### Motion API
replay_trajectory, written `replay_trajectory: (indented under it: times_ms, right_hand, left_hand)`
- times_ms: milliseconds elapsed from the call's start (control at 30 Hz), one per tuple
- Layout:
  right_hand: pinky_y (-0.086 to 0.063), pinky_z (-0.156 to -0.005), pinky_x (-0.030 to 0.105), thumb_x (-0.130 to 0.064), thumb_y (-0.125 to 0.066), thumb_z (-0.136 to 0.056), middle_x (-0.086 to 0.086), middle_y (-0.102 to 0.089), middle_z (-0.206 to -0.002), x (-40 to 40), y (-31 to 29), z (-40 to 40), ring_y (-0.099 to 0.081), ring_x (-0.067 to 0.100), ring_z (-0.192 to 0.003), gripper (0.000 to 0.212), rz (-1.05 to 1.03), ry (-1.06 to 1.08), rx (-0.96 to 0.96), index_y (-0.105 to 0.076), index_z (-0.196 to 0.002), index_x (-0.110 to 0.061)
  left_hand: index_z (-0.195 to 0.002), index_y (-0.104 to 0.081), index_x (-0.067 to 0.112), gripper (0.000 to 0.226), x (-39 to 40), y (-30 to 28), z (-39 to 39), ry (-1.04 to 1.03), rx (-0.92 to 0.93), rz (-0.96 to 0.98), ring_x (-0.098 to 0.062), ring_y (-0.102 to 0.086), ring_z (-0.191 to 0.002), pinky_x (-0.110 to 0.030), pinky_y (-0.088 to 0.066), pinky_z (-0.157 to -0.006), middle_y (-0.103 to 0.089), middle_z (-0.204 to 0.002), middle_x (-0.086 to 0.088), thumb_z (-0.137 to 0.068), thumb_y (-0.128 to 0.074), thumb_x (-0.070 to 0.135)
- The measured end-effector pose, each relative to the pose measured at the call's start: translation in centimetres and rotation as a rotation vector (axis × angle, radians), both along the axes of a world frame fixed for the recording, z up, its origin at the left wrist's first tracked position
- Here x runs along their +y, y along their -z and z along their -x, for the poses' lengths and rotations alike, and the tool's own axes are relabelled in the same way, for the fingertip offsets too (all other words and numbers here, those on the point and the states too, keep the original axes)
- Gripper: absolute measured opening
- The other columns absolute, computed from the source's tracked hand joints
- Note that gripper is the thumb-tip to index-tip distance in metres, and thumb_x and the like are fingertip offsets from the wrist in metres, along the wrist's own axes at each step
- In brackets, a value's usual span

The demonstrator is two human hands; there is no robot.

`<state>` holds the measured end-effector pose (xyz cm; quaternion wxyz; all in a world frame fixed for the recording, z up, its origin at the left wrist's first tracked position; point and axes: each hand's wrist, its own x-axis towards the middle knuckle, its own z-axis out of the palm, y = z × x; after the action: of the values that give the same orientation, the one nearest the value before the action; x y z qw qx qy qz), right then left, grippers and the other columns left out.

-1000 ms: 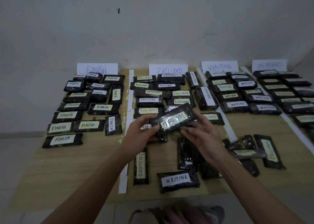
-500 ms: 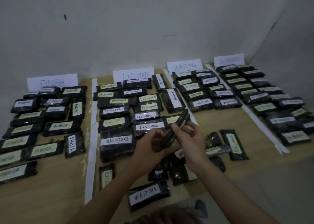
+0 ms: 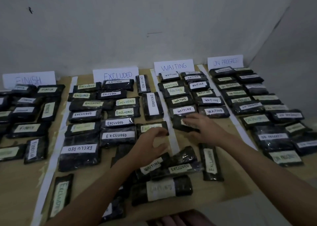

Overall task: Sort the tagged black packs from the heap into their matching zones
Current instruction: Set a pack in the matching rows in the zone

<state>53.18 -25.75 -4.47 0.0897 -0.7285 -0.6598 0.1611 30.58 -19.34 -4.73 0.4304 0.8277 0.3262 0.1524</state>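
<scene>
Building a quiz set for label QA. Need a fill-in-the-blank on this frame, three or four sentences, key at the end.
1. The right hand sets a pack down in the ____ zone.
2. The sign left of the WAITING sign reads ____.
3. The rightmost sign reads ____.
4. The left hand holds ____.

Missing words: WAITING; EXCLUDED; ON PROGRESS; nothing

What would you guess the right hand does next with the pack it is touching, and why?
Probably let go and draw back to the heap. The right hand lies with fingers spread on a pack already down in the WAITING zone, just below the last WAITING row, under the WAITING sign. The left hand hangs over the heap, holding nothing.
</scene>
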Motion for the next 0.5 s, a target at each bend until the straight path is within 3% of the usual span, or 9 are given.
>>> replay_trajectory:
  times_ms: [100, 267, 400, 500]
  right_hand:
    - [-0.038, -0.103, 0.037, -0.021, -0.063, -0.085, 0.002, -0.036, -0.143, 0.7, 1.7, -1.5, -0.036, 0.021, -0.129, 0.056, 0.132, -0.121, -0.144, -0.042, -0.138, -0.02]
    - [-0.041, -0.097, 0.039, -0.011, -0.057, -0.087, 0.007, -0.036, -0.142, 1.9, 3.5, -2.5, -0.036, 0.024, -0.128, 0.052, 0.073, -0.233, -0.259, -0.043, -0.137, -0.017]
    - [-0.046, -0.092, 0.046, 0.002, -0.062, -0.079, 0.016, -0.042, -0.138, 1.4, 4.1, -2.9, -0.043, 0.033, -0.125, 0.054, -0.048, -0.295, -0.195, -0.051, -0.131, -0.01]
    - [-0.048, -0.091, 0.044, 0.003, -0.066, -0.073, 0.012, -0.051, -0.13, 0.2, 3.5, -2.0, -0.05, 0.029, -0.118, 0.054, -0.115, -0.312, 0.041, -0.058, -0.124, -0.012]
  left_hand:
    - [-0.121, -0.053, 0.012, 0.035, -0.2, 0.3, -0.9, -0.039, 0.019, -0.004, 0.001, -0.047, -0.105, 0.009, -0.029, -0.077, -0.056, -0.119, 0.002, -0.086, -0.061, 0.011]
    - [-0.12, -0.054, 0.015, 0.035, -0.2, 0.5, -1.8, -0.109, 0.033, 0.013, 0.0, -0.049, -0.105, 0.005, -0.033, -0.078, -0.056, -0.116, 0.007, -0.086, -0.062, 0.012]
    - [-0.12, -0.053, 0.02, 0.034, -0.5, 0.9, -1.7, -0.142, 0.066, 0.046, -0.001, -0.05, -0.109, -0.005, -0.037, -0.083, -0.054, -0.115, 0.011, -0.087, -0.061, 0.014]
    - [-0.12, -0.053, 0.021, 0.034, -0.7, 1.0, -1.1, -0.144, 0.095, 0.058, 0.0, -0.05, -0.111, -0.003, -0.037, -0.082, -0.054, -0.115, 0.013, -0.088, -0.06, 0.014]
